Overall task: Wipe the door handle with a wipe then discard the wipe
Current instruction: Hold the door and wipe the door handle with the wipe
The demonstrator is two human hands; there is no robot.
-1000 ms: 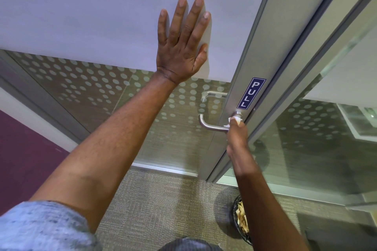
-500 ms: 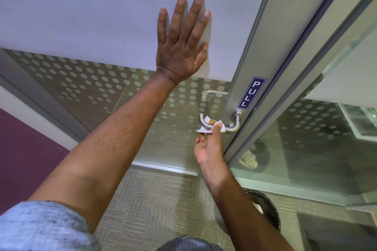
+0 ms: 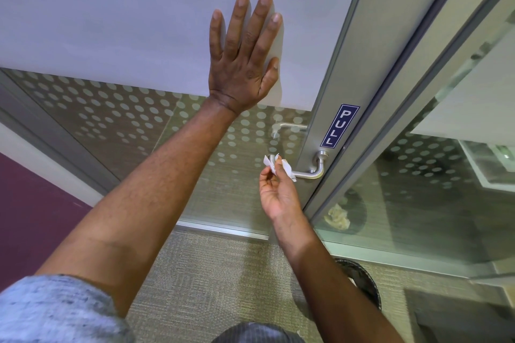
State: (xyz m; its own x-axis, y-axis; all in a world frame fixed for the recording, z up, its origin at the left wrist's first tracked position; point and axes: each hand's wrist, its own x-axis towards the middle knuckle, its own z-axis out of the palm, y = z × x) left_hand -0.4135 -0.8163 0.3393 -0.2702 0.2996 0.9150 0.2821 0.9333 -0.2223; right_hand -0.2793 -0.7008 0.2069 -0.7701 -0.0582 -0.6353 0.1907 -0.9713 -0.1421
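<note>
A silver lever door handle [image 3: 312,172] sticks out from the grey door frame [image 3: 348,92] under a blue PULL sign [image 3: 339,125]. My right hand [image 3: 277,192] is palm up just below the handle's free end and pinches a small crumpled white wipe [image 3: 280,166] at that tip. My left hand [image 3: 245,58] is pressed flat, fingers spread, on the frosted glass door panel [image 3: 111,22] above and to the left of the handle.
A black mesh waste bin [image 3: 362,284] stands on the carpet at the lower right, partly behind my right forearm. A second handle [image 3: 287,127] shows through the dotted glass. Glass wall [image 3: 418,189] to the right reflects crumpled paper.
My right hand slid the wipe along the lever from its base near the frame to the free end, and the palm has turned upward. The left hand has stayed flat on the door.
</note>
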